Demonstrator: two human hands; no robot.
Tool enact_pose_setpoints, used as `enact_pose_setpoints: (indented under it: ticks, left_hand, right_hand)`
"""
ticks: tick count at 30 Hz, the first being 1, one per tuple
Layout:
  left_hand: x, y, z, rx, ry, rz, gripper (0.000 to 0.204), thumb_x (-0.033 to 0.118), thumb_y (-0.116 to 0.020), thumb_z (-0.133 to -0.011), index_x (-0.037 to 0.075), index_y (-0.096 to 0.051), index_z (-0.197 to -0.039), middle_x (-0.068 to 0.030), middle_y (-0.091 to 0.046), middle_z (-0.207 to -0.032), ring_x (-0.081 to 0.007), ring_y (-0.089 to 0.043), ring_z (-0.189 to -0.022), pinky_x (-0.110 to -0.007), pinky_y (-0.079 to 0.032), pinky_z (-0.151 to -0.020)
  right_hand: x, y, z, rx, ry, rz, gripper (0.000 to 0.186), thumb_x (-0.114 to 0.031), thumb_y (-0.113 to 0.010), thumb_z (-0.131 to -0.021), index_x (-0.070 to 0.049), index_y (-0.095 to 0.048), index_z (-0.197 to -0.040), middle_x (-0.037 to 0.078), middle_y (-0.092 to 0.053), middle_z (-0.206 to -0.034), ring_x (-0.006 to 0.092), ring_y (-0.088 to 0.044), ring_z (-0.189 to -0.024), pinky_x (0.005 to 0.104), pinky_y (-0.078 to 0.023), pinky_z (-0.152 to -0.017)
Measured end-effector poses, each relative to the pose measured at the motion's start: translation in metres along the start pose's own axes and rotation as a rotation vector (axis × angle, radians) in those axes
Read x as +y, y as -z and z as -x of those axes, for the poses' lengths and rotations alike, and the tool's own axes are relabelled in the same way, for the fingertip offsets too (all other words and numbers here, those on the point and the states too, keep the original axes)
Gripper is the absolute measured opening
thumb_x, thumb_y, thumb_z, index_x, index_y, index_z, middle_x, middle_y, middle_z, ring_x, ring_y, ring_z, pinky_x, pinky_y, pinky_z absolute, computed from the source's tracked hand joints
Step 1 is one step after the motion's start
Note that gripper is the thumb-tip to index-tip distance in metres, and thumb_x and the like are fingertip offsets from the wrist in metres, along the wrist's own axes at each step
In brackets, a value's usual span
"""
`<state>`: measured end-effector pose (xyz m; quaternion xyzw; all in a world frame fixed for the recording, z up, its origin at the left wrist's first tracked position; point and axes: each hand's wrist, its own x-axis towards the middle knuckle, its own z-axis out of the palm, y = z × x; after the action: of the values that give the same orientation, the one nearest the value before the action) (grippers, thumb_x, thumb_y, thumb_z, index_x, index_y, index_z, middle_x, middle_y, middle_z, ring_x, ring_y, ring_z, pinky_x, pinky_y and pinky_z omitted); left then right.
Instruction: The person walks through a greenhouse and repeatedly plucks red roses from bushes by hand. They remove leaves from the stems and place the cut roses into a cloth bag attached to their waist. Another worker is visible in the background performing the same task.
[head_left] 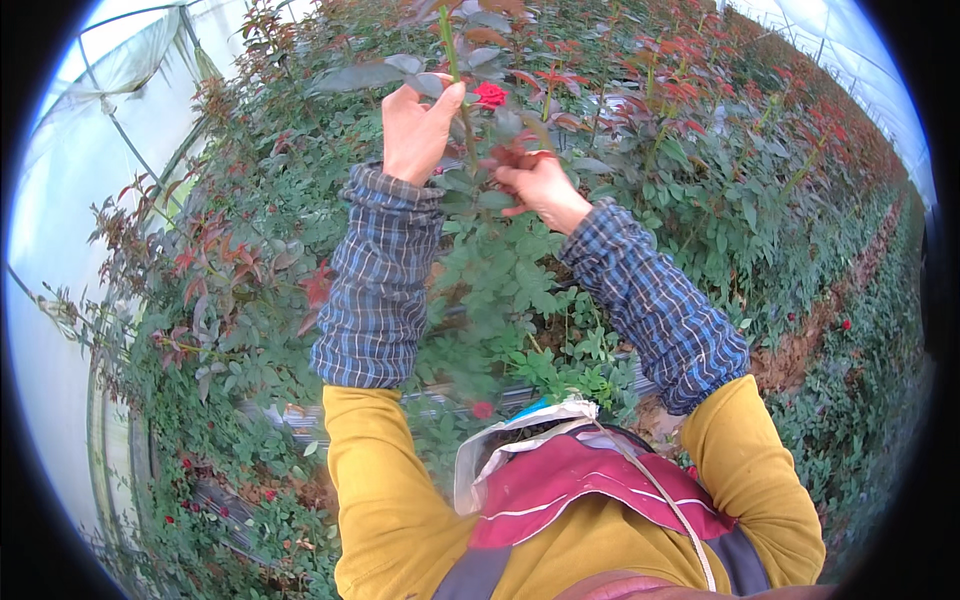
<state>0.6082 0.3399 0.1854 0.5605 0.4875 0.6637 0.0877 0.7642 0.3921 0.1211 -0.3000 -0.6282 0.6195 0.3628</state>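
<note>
Pinching one stem (449, 45) is one left hand (414, 130) (one red rose (489, 96) beside it).

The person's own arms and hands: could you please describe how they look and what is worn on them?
The left hand and right hand wear no gloves. Both forearms have matching plaid sleeve covers in blue, dark and whitish tones, gathered at the ends. Above them are plain mustard-yellow sleeves.

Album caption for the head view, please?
Left hand pinching a green stem, right hand at reddish leaves, near a red bloom.
</note>
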Motion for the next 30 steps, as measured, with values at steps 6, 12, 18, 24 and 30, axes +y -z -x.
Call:
enact_pose_setpoints:
  ticks: [6,12,18,24,30]
  left_hand:
    - [-0.005,0.008,0.009,0.000,0.018,0.121,0.016,0.014,-0.061,-0.086,0.000,-0.064,-0.093,-0.0037,-0.066,-0.090,-0.0101,-0.057,-0.084,-0.027,-0.044,-0.080]
    - [-0.002,0.031,0.025,-0.005,-0.002,0.120,0.011,0.011,-0.059,-0.086,0.003,-0.061,-0.094,-0.0059,-0.066,-0.095,-0.0113,-0.056,-0.086,-0.028,-0.044,-0.081]
    - [0.004,0.041,0.043,-0.013,0.018,0.201,0.016,0.016,-0.061,-0.085,0.004,-0.059,-0.096,-0.0063,-0.065,-0.096,-0.0129,-0.057,-0.091,-0.030,-0.042,-0.085]
    - [0.008,0.048,0.050,-0.045,0.052,0.156,0.019,0.019,-0.061,-0.086,0.004,-0.058,-0.097,-0.0063,-0.065,-0.098,-0.0135,-0.057,-0.092,-0.031,-0.043,-0.086]
    - [-0.010,0.069,0.047,0.066,-0.023,0.200,0.021,0.019,-0.061,-0.085,0.002,-0.058,-0.096,-0.0054,-0.067,-0.091,-0.0118,-0.061,-0.084,-0.028,-0.050,-0.068]
  right_hand:
    - [-0.040,0.021,-0.022,0.035,0.337,0.100,0.013,-0.012,-0.058,-0.087,-0.004,-0.064,-0.095,0.001,-0.057,-0.073,0.0078,-0.053,-0.059,0.0226,-0.047,-0.046]
    - [-0.063,-0.015,-0.100,0.100,0.427,0.273,0.025,-0.021,-0.068,-0.080,-0.001,-0.064,-0.095,0.004,-0.063,-0.075,0.0100,-0.056,-0.066,0.0291,-0.045,-0.059]
    - [-0.031,-0.036,-0.158,0.167,0.148,0.983,0.057,-0.044,-0.076,-0.059,0.003,-0.066,-0.090,0.023,-0.066,-0.089,0.0328,-0.066,-0.088,0.0429,-0.050,-0.078]
    - [0.004,-0.014,-0.191,0.232,0.084,0.949,0.057,-0.039,-0.073,-0.063,-0.002,-0.062,-0.105,0.020,-0.063,-0.109,0.0332,-0.059,-0.105,0.0407,-0.047,-0.090]
    - [0.003,-0.008,-0.176,0.122,0.291,0.919,0.040,-0.031,-0.067,-0.066,-0.002,-0.067,-0.094,0.019,-0.067,-0.096,0.0321,-0.063,-0.093,0.0387,-0.049,-0.082]
